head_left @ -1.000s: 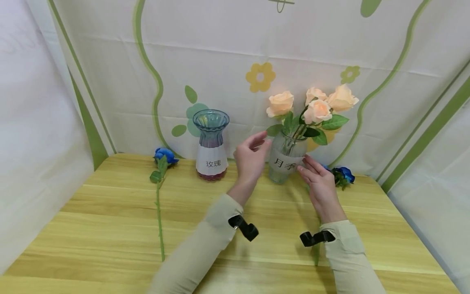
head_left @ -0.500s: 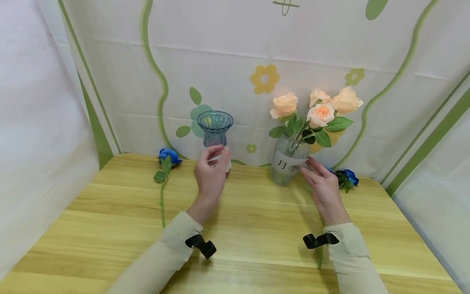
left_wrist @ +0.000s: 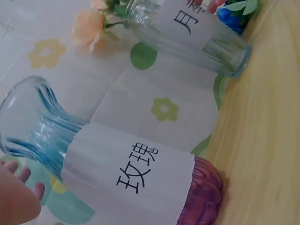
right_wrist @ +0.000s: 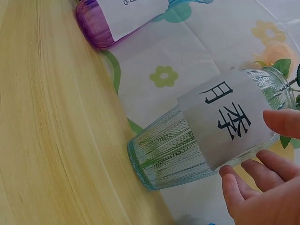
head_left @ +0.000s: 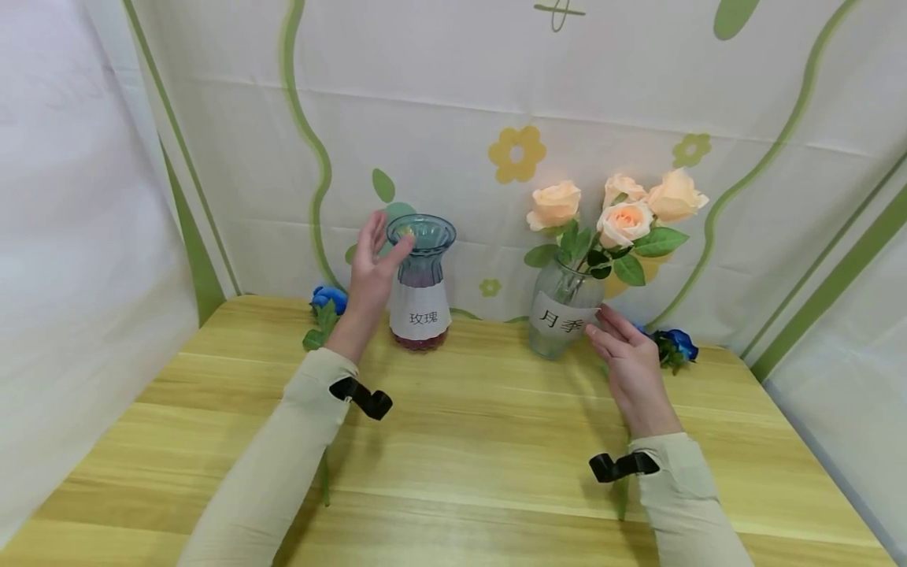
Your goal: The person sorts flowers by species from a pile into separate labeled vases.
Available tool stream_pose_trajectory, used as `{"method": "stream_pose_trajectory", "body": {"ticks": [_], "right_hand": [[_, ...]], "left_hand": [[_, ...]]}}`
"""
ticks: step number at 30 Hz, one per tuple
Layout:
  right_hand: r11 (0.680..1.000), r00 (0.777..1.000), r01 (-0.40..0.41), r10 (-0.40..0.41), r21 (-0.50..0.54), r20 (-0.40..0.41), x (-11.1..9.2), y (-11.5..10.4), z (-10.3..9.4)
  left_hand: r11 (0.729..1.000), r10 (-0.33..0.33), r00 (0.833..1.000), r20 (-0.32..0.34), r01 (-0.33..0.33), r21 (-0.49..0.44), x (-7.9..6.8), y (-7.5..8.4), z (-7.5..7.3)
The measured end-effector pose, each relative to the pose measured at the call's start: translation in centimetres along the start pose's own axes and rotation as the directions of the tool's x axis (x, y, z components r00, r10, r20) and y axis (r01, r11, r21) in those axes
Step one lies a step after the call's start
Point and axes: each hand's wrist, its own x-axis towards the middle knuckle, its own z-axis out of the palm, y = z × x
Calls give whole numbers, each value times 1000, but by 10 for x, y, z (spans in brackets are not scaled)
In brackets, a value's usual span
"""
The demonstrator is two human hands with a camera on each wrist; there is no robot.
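Peach roses (head_left: 625,225) fill the clear vase (head_left: 554,305), blue roses (head_left: 329,297) lie unarranged beside the flowerless blue vase (head_left: 420,305), and left hand (head_left: 370,277) and right hand (head_left: 631,366) relax, gripping nothing

Bench (head_left: 468,441): yellowish wood grain. Upright near back edge, well apart: blue-and-purple vase (head_left: 420,276), left; clear vase (head_left: 563,305), right. Lying outside them: blue flower (head_left: 329,298) at left, darker blue blooms (head_left: 678,346) at right, count unclear; stems partly hidden.
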Motion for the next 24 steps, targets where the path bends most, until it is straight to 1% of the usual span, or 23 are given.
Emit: {"method": "stream_pose_trajectory", "body": {"ticks": [1,3,6,11,15,20,24], "right_hand": [[1000,1000,0,0,2,-1,0,0,0],[1000,1000,4,-4,5,-3,1,1,-1],[1000,1000,12,-12,5,-2,1,1,-2],[1000,1000,17,-17,8,3,1,2,-2],[1000,1000,20,-20,11,8,0,2,-1],[998,999,32,-33,46,18,-2,-3,-4],[993,997,52,-57,106,50,-9,-5,-14]], "left_hand": [[1000,-5,999,33,6,-19,4,-1,0],[999,-5,997,78,9,-44,10,-4,1],[997,19,994,110,-10,-79,14,-7,3],[990,96,988,118,-82,-117,18,-14,5],[980,153,980,126,-134,-144,19,-18,5],[977,170,976,136,-149,-152,19,-20,7],[981,155,979,134,-137,-137,20,-21,7]]}}
